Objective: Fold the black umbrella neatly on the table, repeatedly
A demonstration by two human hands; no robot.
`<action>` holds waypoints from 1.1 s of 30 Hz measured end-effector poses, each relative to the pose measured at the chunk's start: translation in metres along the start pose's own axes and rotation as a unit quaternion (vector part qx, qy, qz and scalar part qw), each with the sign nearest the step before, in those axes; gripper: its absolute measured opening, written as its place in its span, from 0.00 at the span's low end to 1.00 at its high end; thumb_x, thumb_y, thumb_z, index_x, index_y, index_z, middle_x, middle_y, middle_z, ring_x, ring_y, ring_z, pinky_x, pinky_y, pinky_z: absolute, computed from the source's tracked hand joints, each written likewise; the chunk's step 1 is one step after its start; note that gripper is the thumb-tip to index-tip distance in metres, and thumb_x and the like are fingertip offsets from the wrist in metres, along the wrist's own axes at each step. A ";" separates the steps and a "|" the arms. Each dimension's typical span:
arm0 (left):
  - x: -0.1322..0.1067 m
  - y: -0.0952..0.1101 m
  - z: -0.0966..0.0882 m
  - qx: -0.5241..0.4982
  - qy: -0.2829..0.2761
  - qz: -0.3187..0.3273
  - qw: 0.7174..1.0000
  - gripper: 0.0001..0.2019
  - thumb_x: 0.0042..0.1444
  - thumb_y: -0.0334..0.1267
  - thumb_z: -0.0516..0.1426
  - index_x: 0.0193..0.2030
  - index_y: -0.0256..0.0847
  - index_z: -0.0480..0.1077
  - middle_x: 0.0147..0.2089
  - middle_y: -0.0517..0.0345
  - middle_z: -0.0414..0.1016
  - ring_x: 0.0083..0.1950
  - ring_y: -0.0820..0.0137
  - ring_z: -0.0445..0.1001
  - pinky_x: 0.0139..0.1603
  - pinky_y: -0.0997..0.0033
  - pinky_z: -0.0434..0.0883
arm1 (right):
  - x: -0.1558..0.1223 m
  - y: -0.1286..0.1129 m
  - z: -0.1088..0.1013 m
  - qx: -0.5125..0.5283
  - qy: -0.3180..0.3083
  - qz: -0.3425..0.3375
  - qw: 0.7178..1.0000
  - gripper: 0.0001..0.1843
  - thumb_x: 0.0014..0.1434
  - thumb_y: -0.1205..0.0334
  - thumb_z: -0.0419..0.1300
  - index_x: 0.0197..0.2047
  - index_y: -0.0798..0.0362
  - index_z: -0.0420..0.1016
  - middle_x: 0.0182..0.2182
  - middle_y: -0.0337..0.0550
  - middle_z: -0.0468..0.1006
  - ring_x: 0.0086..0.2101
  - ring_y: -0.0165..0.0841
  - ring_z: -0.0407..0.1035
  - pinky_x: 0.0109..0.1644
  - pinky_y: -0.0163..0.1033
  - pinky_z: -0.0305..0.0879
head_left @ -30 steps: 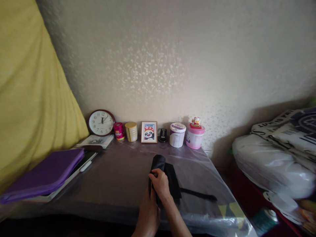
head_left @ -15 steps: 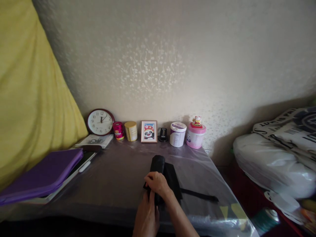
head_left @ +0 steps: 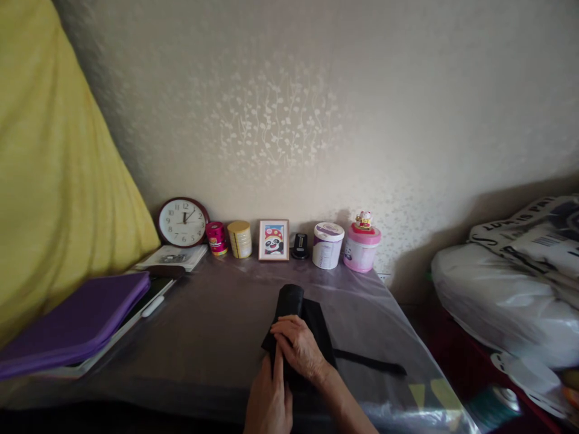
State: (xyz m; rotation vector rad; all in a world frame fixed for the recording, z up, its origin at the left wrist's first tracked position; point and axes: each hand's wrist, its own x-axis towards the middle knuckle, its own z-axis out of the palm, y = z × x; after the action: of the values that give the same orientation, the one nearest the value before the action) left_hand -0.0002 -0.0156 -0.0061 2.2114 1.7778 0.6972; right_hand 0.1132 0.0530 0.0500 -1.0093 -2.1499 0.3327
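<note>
A black rolled fabric bundle [head_left: 291, 296] lies on the plastic-covered table in front of me, its far end a rounded cylinder. A flat black flap [head_left: 319, 322] spreads to its right, and a narrow black strap [head_left: 371, 361] trails from there across the table. My right hand [head_left: 299, 349] lies over the middle of the roll, fingers together and curved across its top. Lower down, my left hand [head_left: 270, 395] grips the near end, its index finger stretched along the roll and touching the right hand. Both hands hide the near part of the bundle.
Along the wall stand a clock [head_left: 183, 223], several cans, a picture frame [head_left: 274, 240], a small black device [head_left: 300, 246] and a pink tub [head_left: 362, 250] with a figurine. A purple folder [head_left: 76, 322] lies left; white bags [head_left: 502, 301] are piled right, beyond the table edge.
My right hand has flattened from a pinch into fingers laid over the roll, shifting slightly right. My left hand stays at the near end. The view has shifted a little.
</note>
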 end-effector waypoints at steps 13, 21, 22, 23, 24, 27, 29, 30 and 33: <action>0.002 -0.007 0.001 -0.026 -0.057 -0.034 0.997 0.33 0.52 0.31 0.43 0.65 0.27 0.37 0.62 0.40 0.55 0.60 0.64 0.59 0.58 0.67 0.58 | 0.055 0.068 0.017 -0.103 -0.025 0.077 0.991 0.15 0.62 0.62 0.47 0.41 0.46 0.75 0.46 0.38 0.76 0.54 0.32 0.59 0.60 0.46 0.44; 0.005 -0.004 -0.002 -0.048 -0.051 -0.050 0.996 0.33 0.51 0.31 0.44 0.64 0.25 0.39 0.62 0.40 0.55 0.61 0.65 0.57 0.59 0.68 0.56 | 0.073 0.088 0.016 -0.122 0.011 0.188 0.974 0.16 0.61 0.61 0.48 0.47 0.48 0.73 0.51 0.42 0.71 0.52 0.33 0.62 0.56 0.39 0.52; 0.005 -0.004 -0.001 -0.042 -0.046 -0.048 0.997 0.33 0.51 0.31 0.44 0.64 0.25 0.39 0.62 0.40 0.55 0.61 0.64 0.57 0.59 0.67 0.57 | 0.071 0.091 0.013 -0.120 0.025 0.207 0.971 0.16 0.61 0.61 0.47 0.48 0.50 0.72 0.51 0.44 0.71 0.52 0.34 0.63 0.56 0.39 0.53; 0.004 -0.004 0.000 -0.037 -0.039 -0.044 0.998 0.33 0.51 0.31 0.43 0.64 0.25 0.40 0.62 0.39 0.56 0.61 0.64 0.58 0.58 0.67 0.57 | 0.067 0.094 0.009 -0.117 0.040 0.228 0.966 0.17 0.61 0.61 0.47 0.48 0.51 0.72 0.50 0.46 0.72 0.51 0.35 0.63 0.55 0.39 0.54; 0.004 -0.005 0.002 -0.031 -0.031 -0.040 0.998 0.32 0.51 0.31 0.43 0.64 0.24 0.40 0.61 0.39 0.56 0.61 0.64 0.58 0.58 0.66 0.58 | 0.062 0.098 0.003 -0.113 0.056 0.251 0.960 0.17 0.61 0.62 0.46 0.47 0.52 0.72 0.49 0.47 0.73 0.51 0.35 0.64 0.54 0.39 0.55; 0.003 -0.007 0.006 -0.018 0.013 -0.031 0.999 0.31 0.52 0.31 0.43 0.63 0.23 0.43 0.59 0.38 0.59 0.59 0.62 0.60 0.57 0.62 0.59 | 0.035 0.109 -0.017 -0.096 0.094 0.325 0.936 0.18 0.60 0.64 0.44 0.44 0.55 0.73 0.43 0.51 0.76 0.46 0.37 0.67 0.50 0.39 0.58; 0.003 -0.009 0.009 -0.017 0.049 -0.030 0.998 0.30 0.52 0.31 0.43 0.63 0.24 0.45 0.57 0.38 0.62 0.57 0.61 0.62 0.56 0.61 0.61 | 0.012 0.112 -0.029 -0.075 0.108 0.364 0.922 0.19 0.59 0.63 0.44 0.42 0.56 0.74 0.39 0.51 0.77 0.41 0.37 0.70 0.44 0.38 0.62; 0.003 -0.010 0.011 -0.019 0.063 -0.032 0.997 0.29 0.52 0.32 0.43 0.62 0.24 0.46 0.55 0.38 0.63 0.56 0.61 0.63 0.55 0.60 0.61 | 0.002 0.112 -0.033 -0.061 0.112 0.377 0.918 0.19 0.58 0.62 0.44 0.40 0.56 0.74 0.36 0.50 0.78 0.39 0.36 0.71 0.41 0.37 0.63; 0.004 -0.014 0.013 -0.025 0.081 -0.038 0.996 0.28 0.53 0.33 0.43 0.61 0.24 0.48 0.52 0.40 0.66 0.53 0.61 0.65 0.53 0.61 0.63 | -0.023 0.105 -0.038 -0.017 0.117 0.392 0.912 0.19 0.57 0.59 0.45 0.37 0.54 0.76 0.31 0.45 0.79 0.34 0.34 0.73 0.36 0.34 0.64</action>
State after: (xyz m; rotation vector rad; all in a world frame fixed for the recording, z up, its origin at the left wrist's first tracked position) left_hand -0.0048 -0.0070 -0.0228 2.0958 1.8880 0.9168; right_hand 0.2087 0.1030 0.0122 -1.8116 -1.4563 0.5143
